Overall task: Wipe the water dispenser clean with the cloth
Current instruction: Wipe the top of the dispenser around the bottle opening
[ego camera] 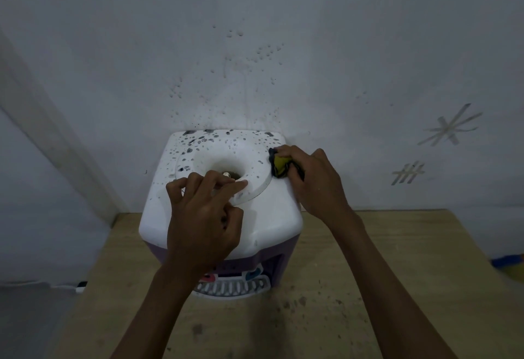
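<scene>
The water dispenser (221, 217), smooth white plastic on top with a raised round collar and dark speckles toward the back, stands on a pale wooden table (397, 273) against a spattered grey wall (255, 47). The right hand (314, 180) pinches a bunched yellow and dark cloth (280, 164) under curled fingers on the top's right side beside the collar. The left hand (202, 214) rests on the front, its forefinger laid on the collar's rim and the rest seemingly loosely curled.

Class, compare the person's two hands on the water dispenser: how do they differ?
The right hand grips a cloth; the left hand holds nothing. The right is at the top's right rear; the left rests near the front, forefinger on the raised ring. Both touch the dispenser.
</scene>
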The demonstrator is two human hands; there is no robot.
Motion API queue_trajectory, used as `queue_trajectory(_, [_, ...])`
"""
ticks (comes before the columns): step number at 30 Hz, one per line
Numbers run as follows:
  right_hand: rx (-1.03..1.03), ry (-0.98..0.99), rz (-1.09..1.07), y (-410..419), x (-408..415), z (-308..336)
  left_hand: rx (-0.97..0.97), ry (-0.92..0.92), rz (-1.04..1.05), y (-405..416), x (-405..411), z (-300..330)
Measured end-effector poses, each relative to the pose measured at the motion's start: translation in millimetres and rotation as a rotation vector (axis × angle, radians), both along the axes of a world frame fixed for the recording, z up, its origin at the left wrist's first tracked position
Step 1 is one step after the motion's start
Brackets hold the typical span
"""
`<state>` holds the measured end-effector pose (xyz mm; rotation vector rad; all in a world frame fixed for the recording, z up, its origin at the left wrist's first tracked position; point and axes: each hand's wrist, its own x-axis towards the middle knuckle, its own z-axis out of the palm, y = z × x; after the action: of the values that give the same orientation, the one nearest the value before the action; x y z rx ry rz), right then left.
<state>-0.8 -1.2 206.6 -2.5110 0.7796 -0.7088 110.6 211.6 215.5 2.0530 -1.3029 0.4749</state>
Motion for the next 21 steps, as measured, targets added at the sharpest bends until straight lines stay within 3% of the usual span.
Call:
queue_trajectory(9, [-0.02, -0.031, 0.011, 39.7, -42.6, -8.4, -0.008, -0.008, 0.003, -0.2, 0.0, -0.1])
queue_trajectory(21, [0.049, 0.009, -0.021, -8.5, 19.4, 8.7, 0.005, 0.013, 0.006, -0.3, -0.7, 0.5])
